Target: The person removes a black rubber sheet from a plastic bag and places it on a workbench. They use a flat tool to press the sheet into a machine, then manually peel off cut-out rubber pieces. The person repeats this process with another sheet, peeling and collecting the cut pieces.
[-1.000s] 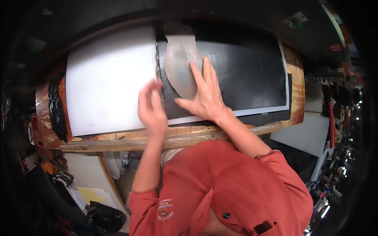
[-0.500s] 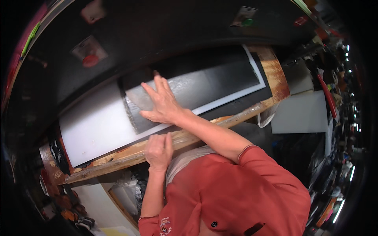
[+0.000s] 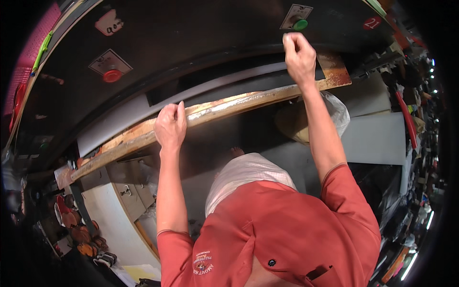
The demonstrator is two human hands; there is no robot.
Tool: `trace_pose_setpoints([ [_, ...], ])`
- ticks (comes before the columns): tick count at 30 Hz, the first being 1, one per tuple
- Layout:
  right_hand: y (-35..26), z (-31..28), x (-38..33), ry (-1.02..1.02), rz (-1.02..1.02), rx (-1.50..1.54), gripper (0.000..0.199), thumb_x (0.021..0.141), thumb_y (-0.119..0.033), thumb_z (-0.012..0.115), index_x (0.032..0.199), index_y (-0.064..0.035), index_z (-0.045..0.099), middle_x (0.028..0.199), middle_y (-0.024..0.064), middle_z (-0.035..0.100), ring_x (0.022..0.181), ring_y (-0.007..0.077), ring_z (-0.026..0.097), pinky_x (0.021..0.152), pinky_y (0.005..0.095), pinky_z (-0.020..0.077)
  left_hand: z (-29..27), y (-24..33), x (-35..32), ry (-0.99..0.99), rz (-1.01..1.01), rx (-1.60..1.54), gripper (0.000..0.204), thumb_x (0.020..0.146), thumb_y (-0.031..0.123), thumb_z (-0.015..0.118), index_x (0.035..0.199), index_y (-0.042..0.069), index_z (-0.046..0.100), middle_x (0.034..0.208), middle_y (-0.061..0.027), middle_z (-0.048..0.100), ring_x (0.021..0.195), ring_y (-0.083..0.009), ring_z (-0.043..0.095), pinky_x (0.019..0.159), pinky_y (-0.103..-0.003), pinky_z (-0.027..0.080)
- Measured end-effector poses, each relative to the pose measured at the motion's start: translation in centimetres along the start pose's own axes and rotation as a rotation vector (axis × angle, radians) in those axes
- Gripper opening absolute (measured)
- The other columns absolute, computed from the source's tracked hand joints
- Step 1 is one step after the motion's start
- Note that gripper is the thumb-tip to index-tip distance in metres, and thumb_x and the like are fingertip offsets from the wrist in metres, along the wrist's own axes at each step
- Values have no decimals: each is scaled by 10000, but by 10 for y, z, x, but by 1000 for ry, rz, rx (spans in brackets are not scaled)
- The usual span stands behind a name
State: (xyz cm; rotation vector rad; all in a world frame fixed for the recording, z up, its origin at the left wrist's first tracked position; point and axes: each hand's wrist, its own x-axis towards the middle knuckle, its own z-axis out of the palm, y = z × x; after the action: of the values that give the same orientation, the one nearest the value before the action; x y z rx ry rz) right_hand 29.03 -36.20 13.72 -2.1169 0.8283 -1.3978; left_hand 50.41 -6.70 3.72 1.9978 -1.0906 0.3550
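My left hand (image 3: 170, 125) is closed over the front edge of a wooden board (image 3: 229, 106), thumb pointing up. Its fingertips are hidden. Raised at the far right, my right hand (image 3: 301, 60) has its fingers curled in and nothing visible in them. It is just below a round green button (image 3: 300, 24) on the front of a large black machine (image 3: 201, 28). On the wooden board lies a white sheet (image 3: 114, 119), with a dark sheet (image 3: 191, 82) beside it to the right. The machine's front covers their far parts.
A red button (image 3: 113, 75) sits on the machine's left side. Pale panels (image 3: 375, 138) and a plastic bag (image 3: 334, 112) are at the right below the board. A light cabinet (image 3: 112, 205) stands at the lower left, near several brownish pieces (image 3: 81, 234).
My right hand has left the dark sheet, moved up and right to near the green button, and curled closed. The board and sheets now show less, farther under the machine. My left hand shifted left.
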Motion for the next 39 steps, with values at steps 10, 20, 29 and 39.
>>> trace_pose_setpoints([
  [10,36,28,-102,-197,-145,-220,144,934,-149,773,859,-42,712,731,90,658,617,230,635,602,349,503,4,5,7,-14,-67,28,318,956,199,744,723,45,591,694,-147,625,666,-378,641,616,-465,507],
  [20,44,29,-107,-243,-109,-217,144,921,-196,762,860,-65,757,827,108,746,786,317,719,745,414,557,1,4,5,-66,-87,38,357,977,248,730,744,20,585,718,-183,629,671,-408,622,634,-461,492],
  [29,46,20,-108,-326,31,-115,188,954,-197,757,911,-14,767,803,135,742,708,244,716,698,341,553,4,6,-2,-124,-140,23,289,985,205,718,793,1,651,766,-214,671,705,-425,655,663,-469,518],
  [39,-41,142,-68,-521,68,140,635,852,-272,814,1371,35,612,1420,233,543,1304,368,576,1102,437,488,-16,3,31,-291,-287,-211,180,938,116,746,792,25,694,754,-174,691,642,-350,675,628,-442,533],
])
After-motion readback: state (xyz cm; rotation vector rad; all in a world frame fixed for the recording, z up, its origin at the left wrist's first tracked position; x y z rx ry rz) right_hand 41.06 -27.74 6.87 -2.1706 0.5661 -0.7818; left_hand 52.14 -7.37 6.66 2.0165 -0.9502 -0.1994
